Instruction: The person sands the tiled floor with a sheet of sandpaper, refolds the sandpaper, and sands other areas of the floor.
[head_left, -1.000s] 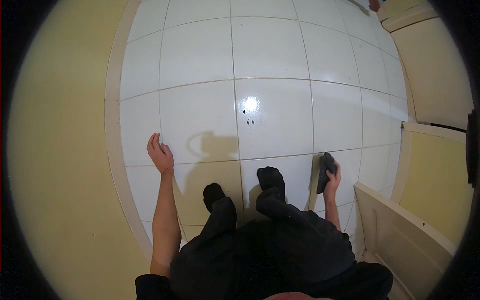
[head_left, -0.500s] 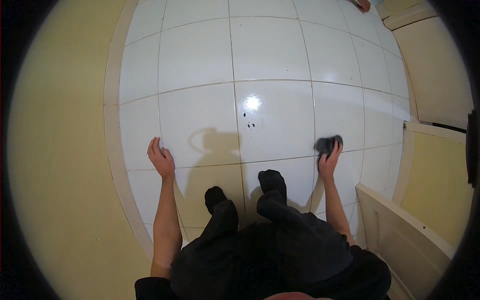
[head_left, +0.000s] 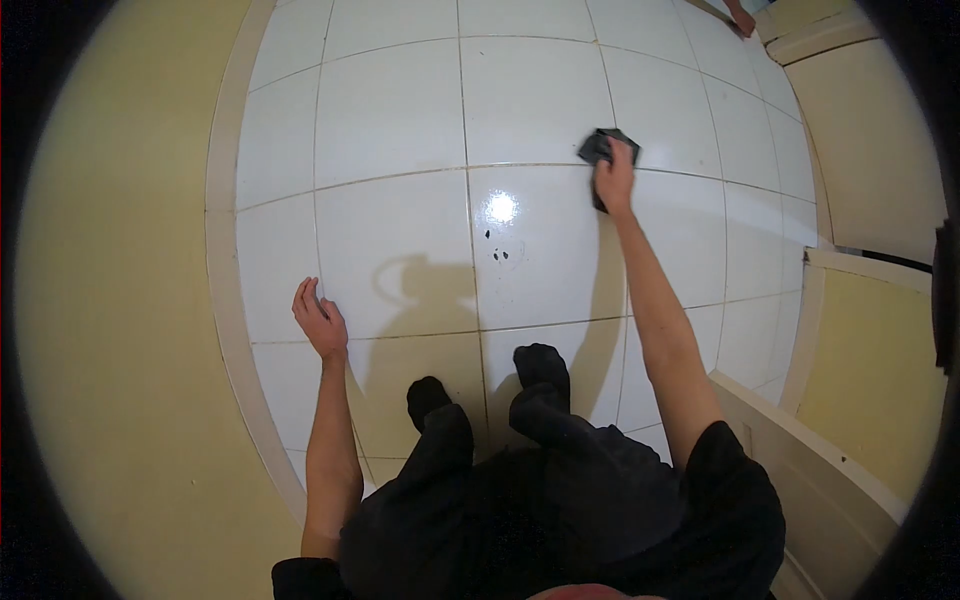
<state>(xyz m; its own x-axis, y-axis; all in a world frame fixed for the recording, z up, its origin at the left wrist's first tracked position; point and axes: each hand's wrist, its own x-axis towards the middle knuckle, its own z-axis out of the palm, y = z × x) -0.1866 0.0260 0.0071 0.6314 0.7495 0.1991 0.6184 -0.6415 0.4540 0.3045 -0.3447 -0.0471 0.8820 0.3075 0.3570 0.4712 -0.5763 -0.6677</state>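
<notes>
My right hand (head_left: 616,180) is stretched forward over the white tiled floor (head_left: 390,110), closed on a dark cloth (head_left: 595,148) that lies against the tiles near a grout line. Part of the cloth is hidden under the fingers. On the left, my left hand (head_left: 320,318) hangs above or rests on the floor with its fingers apart, holding nothing. A few small dark spots (head_left: 500,255) lie on the tile between the hands, just below a bright reflection.
My feet in dark socks (head_left: 541,366) are on the tiles below. A yellowish wall (head_left: 130,300) runs along the left. An open door panel (head_left: 800,445) stands at the lower right. Part of another person's limb (head_left: 741,18) shows at the top right.
My right hand has moved forward and to the left with the dark cloth, and the arm is now extended. My left hand has hardly moved.
</notes>
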